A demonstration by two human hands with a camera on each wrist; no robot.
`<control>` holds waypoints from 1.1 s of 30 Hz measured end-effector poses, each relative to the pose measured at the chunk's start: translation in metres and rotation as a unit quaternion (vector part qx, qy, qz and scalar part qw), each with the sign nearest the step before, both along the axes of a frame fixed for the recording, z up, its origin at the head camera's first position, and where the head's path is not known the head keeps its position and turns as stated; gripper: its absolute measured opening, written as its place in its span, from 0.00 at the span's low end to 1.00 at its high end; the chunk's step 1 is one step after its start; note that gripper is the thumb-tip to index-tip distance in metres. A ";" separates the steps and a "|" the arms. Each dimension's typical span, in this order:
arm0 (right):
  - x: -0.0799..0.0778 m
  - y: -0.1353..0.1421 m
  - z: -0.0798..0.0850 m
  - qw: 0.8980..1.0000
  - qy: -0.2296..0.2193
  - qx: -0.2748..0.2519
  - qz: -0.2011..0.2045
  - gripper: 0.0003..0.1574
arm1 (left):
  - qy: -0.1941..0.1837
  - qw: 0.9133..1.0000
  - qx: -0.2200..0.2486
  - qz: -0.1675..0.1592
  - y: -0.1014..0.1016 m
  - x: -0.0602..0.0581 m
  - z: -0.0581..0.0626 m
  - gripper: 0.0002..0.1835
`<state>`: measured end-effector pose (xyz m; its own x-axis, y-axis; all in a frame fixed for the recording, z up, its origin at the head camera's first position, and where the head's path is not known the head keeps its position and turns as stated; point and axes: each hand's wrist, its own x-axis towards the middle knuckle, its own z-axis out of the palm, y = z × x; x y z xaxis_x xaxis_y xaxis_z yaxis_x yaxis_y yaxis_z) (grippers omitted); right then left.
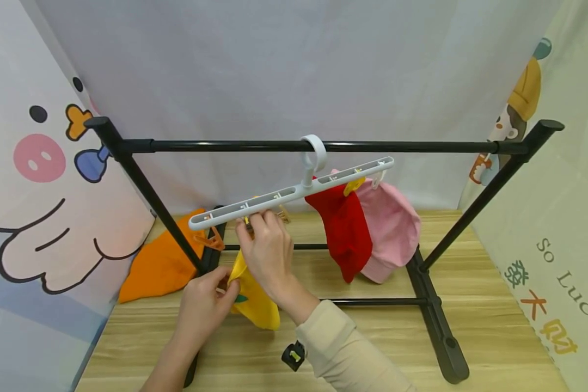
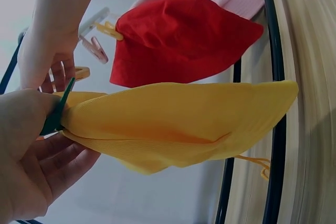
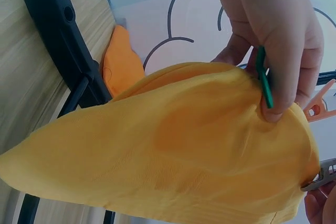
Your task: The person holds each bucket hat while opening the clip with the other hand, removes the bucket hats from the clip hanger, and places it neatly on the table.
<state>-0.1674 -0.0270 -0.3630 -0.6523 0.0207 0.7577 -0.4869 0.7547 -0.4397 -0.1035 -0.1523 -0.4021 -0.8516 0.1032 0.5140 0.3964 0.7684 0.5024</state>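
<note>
A yellow bucket hat with a small green leaf hangs below the left half of a white clip hanger. My left hand pinches the hat's crown beside the leaf. Higher up, my right hand grips a greyish clothespin, whose tip meets the crown's edge; whether it bites the cloth I cannot tell. Toward the hanger's right end, a yellow clothespin holds a red bucket hat. A pink hat hangs behind it by a white clothespin.
The hanger's hook loops over the black rack's top bar. An orange clothespin dangles at the hanger's left end. Behind the rack's left post lies an orange hat on the wooden table. Printed curtains stand on both sides.
</note>
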 end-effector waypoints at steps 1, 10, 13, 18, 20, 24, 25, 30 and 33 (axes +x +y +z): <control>0.000 0.001 0.000 1.000 0.001 -0.001 0.000 0.11 | -0.001 1.000 -0.001 -0.002 0.001 0.000 0.000 0.05; -0.002 0.002 0.000 1.000 0.005 0.000 -0.003 0.10 | 0.020 0.999 -0.014 -0.025 0.005 -0.005 0.002 0.04; -0.002 0.002 -0.001 1.000 0.006 -0.001 -0.003 0.10 | 0.013 0.999 -0.019 -0.028 0.004 -0.005 0.002 0.05; -0.001 0.000 0.000 1.000 0.009 -0.005 0.001 0.09 | -0.019 0.999 -0.025 -0.029 0.003 -0.006 0.000 0.05; -0.001 0.000 0.000 1.000 0.009 -0.005 0.002 0.09 | -0.032 0.999 -0.024 -0.028 0.002 -0.005 -0.002 0.05; -0.001 0.000 0.000 1.000 0.006 -0.001 0.003 0.10 | -0.050 0.998 -0.027 -0.027 0.000 -0.006 -0.003 0.06; -0.001 0.000 0.000 1.000 0.005 0.001 0.003 0.11 | -0.052 0.998 -0.028 -0.027 0.000 -0.006 -0.004 0.06; 0.000 0.001 0.001 1.000 0.014 0.018 0.002 0.13 | -0.059 0.998 -0.023 -0.015 -0.003 -0.008 -0.003 0.05; 0.000 0.001 0.001 0.999 0.021 0.032 0.001 0.14 | -0.054 0.998 -0.021 -0.007 -0.005 -0.008 -0.002 0.04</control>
